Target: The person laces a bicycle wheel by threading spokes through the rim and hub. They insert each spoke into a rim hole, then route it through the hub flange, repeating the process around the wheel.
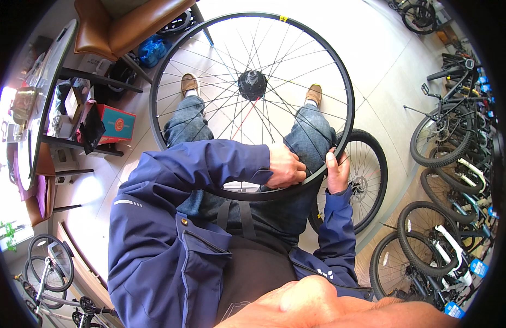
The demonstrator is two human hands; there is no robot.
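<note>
A bicycle wheel (349,98) with a black rim, dark spokes and a yellow sticker lies across my lap, its near edge close to my waist. One spoke is red. At its middle is the dark hub (252,85) with its axle end pointing up. My left hand (286,166) reaches over the spokes to the near right part of the rim. Its fingers are curled and pressed together; what they pinch is hidden. On the right, my right hand (338,170) grips the rim, thumb on top and fingers round the outer side.
Another wheel with a knobby tyre (382,164) stands beside my right leg. Several bicycles (443,136) line the right side. To the left are a table (52,76), a brown chair (103,33), a red and teal box (117,123) and a blue plastic bag (152,51). More bicycles (51,262) stand lower left.
</note>
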